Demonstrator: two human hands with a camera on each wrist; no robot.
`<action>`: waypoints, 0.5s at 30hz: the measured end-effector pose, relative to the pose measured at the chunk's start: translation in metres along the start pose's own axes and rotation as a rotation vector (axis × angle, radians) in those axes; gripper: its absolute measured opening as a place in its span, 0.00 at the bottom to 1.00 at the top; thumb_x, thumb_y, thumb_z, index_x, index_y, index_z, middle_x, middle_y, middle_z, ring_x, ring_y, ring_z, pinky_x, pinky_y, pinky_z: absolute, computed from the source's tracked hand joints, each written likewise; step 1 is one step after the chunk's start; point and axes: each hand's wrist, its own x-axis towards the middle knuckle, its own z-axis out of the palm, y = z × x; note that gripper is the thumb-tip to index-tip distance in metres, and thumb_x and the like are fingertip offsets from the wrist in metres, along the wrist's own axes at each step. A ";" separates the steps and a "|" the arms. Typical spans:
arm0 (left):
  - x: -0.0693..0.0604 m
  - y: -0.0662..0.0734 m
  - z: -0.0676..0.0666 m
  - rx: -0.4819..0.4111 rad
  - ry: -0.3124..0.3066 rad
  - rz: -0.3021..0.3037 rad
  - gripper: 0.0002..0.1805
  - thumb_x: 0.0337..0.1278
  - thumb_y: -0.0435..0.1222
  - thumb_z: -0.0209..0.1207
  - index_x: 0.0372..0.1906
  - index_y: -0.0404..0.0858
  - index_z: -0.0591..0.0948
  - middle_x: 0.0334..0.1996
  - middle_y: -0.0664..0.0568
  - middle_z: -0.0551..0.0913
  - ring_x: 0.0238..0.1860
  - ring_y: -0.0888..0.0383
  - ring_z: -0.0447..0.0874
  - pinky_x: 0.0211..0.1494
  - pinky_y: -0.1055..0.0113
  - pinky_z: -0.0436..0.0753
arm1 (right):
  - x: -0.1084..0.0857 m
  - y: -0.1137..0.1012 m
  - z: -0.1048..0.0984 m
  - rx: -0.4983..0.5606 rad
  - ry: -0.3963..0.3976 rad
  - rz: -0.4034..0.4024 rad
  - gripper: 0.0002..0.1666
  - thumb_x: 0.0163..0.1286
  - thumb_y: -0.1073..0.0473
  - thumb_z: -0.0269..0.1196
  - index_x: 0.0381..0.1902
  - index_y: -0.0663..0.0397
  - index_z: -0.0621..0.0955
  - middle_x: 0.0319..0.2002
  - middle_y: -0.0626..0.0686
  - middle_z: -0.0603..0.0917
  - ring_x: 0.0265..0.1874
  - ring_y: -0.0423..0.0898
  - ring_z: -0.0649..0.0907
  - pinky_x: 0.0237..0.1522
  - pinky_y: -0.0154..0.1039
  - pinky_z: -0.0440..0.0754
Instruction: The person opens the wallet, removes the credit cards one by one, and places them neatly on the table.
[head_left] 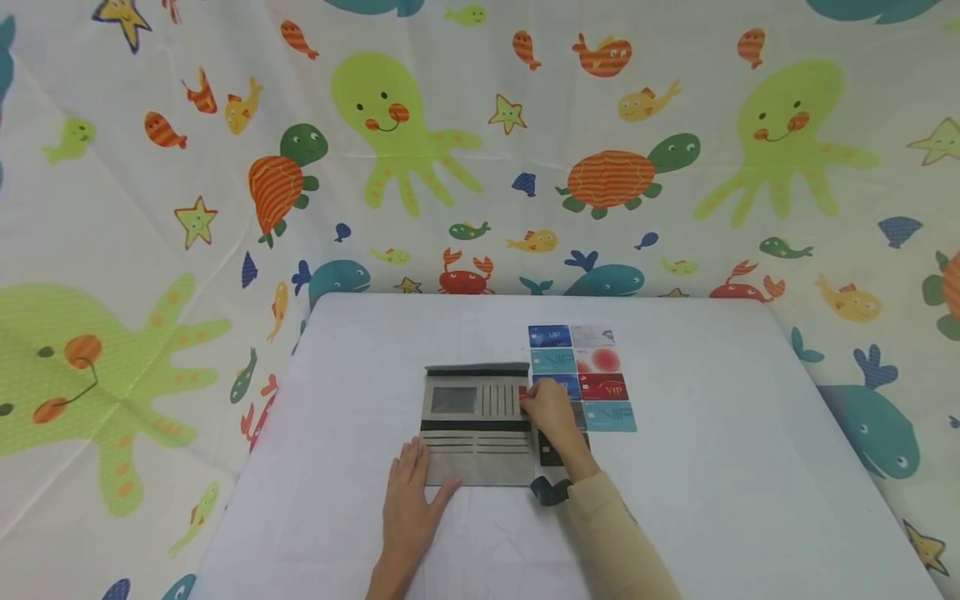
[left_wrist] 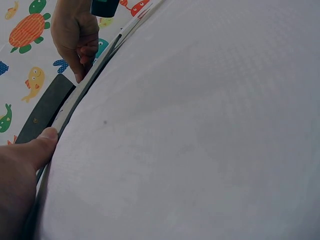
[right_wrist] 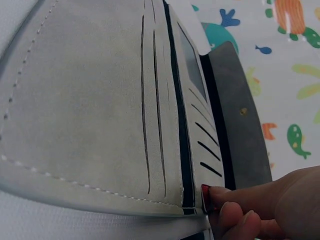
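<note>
A grey wallet (head_left: 480,473) lies unfolded on the white table, its card slots and clear window facing up. My right hand (head_left: 558,417) pinches a red card (right_wrist: 205,198) between thumb and finger at the outermost slot on the wallet's right side. Most of that card is hidden; how deep it sits in the slot I cannot tell. At the wallet's lower left, my left hand (head_left: 408,504) rests with fingers extended along the left edge and the thumb (left_wrist: 47,137) on the lower edge. In the left wrist view the wallet appears nearly edge-on.
Right of the wallet, several cards lie in two columns, among them a blue VIP card (head_left: 551,336), a red VIP card (head_left: 603,387) and a teal card (head_left: 611,416). A black card (head_left: 551,454) lies below them, partly under my right forearm. A sea-animal patterned curtain (head_left: 510,167) hangs behind the table.
</note>
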 end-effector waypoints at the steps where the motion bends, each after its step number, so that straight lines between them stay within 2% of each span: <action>1: 0.000 0.000 0.000 0.001 -0.005 -0.001 0.47 0.54 0.58 0.67 0.70 0.30 0.70 0.76 0.40 0.64 0.78 0.41 0.59 0.83 0.52 0.54 | 0.000 0.000 0.000 -0.003 -0.004 0.000 0.06 0.65 0.65 0.67 0.35 0.65 0.85 0.31 0.58 0.88 0.25 0.47 0.83 0.28 0.35 0.86; 15: 0.000 -0.001 0.001 0.011 -0.009 -0.004 0.47 0.54 0.59 0.66 0.70 0.30 0.70 0.76 0.40 0.64 0.78 0.42 0.59 0.82 0.50 0.56 | 0.001 0.002 -0.002 0.048 -0.015 0.000 0.08 0.66 0.65 0.66 0.39 0.66 0.85 0.35 0.60 0.88 0.28 0.48 0.83 0.31 0.37 0.87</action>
